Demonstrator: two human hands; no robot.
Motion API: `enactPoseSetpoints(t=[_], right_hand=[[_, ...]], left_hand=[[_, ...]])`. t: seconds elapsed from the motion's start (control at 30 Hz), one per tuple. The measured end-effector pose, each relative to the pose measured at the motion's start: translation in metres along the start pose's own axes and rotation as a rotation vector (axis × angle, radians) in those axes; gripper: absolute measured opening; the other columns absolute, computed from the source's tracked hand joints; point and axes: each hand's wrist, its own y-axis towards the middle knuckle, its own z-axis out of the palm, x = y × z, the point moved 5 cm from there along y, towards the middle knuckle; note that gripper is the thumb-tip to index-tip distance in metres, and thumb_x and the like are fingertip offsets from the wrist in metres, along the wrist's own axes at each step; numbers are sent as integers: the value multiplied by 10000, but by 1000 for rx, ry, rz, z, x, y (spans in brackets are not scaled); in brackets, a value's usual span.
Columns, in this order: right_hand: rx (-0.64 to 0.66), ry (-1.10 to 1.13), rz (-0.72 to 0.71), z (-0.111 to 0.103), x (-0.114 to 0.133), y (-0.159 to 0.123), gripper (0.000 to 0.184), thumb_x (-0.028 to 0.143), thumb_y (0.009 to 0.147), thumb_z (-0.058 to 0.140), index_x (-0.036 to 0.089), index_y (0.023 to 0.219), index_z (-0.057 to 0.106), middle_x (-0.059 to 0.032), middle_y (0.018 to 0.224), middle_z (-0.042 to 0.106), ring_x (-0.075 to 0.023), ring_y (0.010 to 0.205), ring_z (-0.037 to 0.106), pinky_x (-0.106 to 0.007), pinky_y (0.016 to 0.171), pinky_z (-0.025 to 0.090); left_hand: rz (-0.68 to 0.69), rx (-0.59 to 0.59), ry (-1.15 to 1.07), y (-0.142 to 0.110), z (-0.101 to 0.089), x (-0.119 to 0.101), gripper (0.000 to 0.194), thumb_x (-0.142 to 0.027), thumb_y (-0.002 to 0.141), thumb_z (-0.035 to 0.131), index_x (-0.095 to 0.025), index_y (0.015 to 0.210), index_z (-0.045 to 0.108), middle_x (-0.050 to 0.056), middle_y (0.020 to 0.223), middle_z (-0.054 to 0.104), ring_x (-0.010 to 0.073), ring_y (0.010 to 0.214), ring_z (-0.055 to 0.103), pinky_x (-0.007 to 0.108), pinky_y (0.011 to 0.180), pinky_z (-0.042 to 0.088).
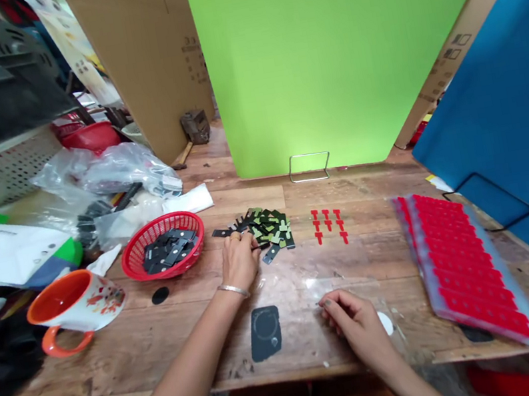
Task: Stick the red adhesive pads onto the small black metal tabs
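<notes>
My left hand [240, 260] reaches into the near left edge of a pile of small black and olive flat pieces [272, 225]. Its fingers are bent down and closed; dark pieces show right at the fingertips, but what they grip is hidden. My right hand [355, 323] hovers low over the near part of the table, thumb and forefinger pinched together. Whatever lies in that pinch is too small to make out. Beside and beneath it a clear plastic sheet [367, 283] shines on the wood. Beyond, small red T-shaped pieces [328, 225] lie in short columns.
Left of the pile, a red basket [130, 266] holds black flat pieces, with an orange-and-white mug [90, 301] nearby. Plastic sheets with rows of red pieces [467, 258] lie at right. Green [346, 49] and blue boards [509, 116] stand behind. A dark patch [265, 333] marks the near table.
</notes>
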Motion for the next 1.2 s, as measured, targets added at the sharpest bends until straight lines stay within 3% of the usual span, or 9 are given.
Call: enactPoseSetpoints(t=[0.13,0.23,0.33,0.5,0.67,0.83,0.93,1.03,1.2], right_hand=[[-36,54,-23,-2,3,2,284,435,787,575,187,916,624,5,688,543,-115,561,472,-206,482,367],[-63,113,-67,-4,8,7,391,385,787,590,210,1135,547,-8,814,554,-111,606,493,-203,499,389],[-10,93,-91,-5,12,11,304,349,791,591,191,1050,610,-5,744,565,-105,578,492,-207,508,392],[-49,259,58,-4,2,12,233,367,772,617,154,862,643,27,544,539,-82,455,464,-197,453,363],[-49,577,146,9,-4,6,243,359,705,692,148,805,624,-7,656,605,-89,517,522,-209,495,426],[33,401,106,9,-7,4,252,391,756,643,143,799,626,-16,633,617,-81,473,509,-200,473,395],[-18,319,70,2,-6,6,279,422,794,593,152,847,637,-1,642,592,-57,450,447,-183,443,341],[-10,419,90,-1,1,7,298,424,788,601,168,933,647,-20,740,604,-82,540,486,-193,481,368],[294,693,159,10,16,3,272,377,775,633,174,952,666,-40,760,624,-132,627,529,-246,563,418]], left_hand=[[23,154,-216,-27,-8,-23,55,-166,759,507,-190,776,553,25,764,578,182,753,524,279,689,384],[109,328,-403,-57,-12,-54,51,-175,763,516,-193,760,563,5,735,595,150,688,527,248,650,378],[94,445,-604,-78,-10,-76,27,-195,748,564,-185,741,588,-3,692,599,132,647,529,228,623,382],[-341,295,-1167,-90,10,-75,281,-218,667,691,-176,919,576,21,816,633,146,776,591,243,725,437],[-665,358,-1610,-111,43,-90,268,-283,661,720,-120,822,582,33,709,627,118,628,584,242,651,462],[-708,308,-1618,-112,40,-87,228,-276,671,717,-115,735,569,19,679,619,102,623,583,231,670,490],[-712,333,-1521,-111,31,-81,241,-282,674,715,-118,774,570,26,715,634,112,644,605,250,686,511],[-676,485,-1468,-115,26,-85,258,-292,694,698,-112,832,577,39,714,631,121,635,606,242,621,517],[-609,697,-1529,-125,24,-98,237,-286,721,676,-102,835,582,39,691,613,106,584,585,240,592,512]])
